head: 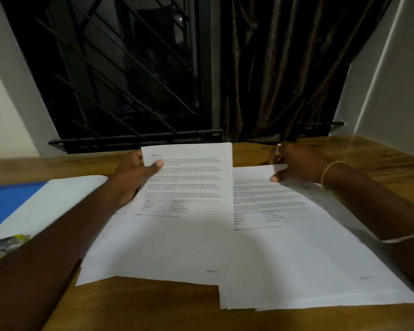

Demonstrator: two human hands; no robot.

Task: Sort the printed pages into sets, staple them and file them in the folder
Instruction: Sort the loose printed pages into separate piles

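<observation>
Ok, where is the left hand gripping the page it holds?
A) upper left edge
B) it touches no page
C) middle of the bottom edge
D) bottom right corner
A: the left hand pinches the page at its upper left edge, thumb on top; the right hand pinches the right stack.

A wooden table [380,149] stands against a dark barred window [120,68], brown curtain [285,68] half drawn, between pale walls [392,80]

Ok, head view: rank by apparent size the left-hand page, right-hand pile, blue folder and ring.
1. right-hand pile, largest, though its lower edge is nearer the camera
2. left-hand page, a close second
3. blue folder, partly cut off by the frame
4. ring, smallest
</observation>
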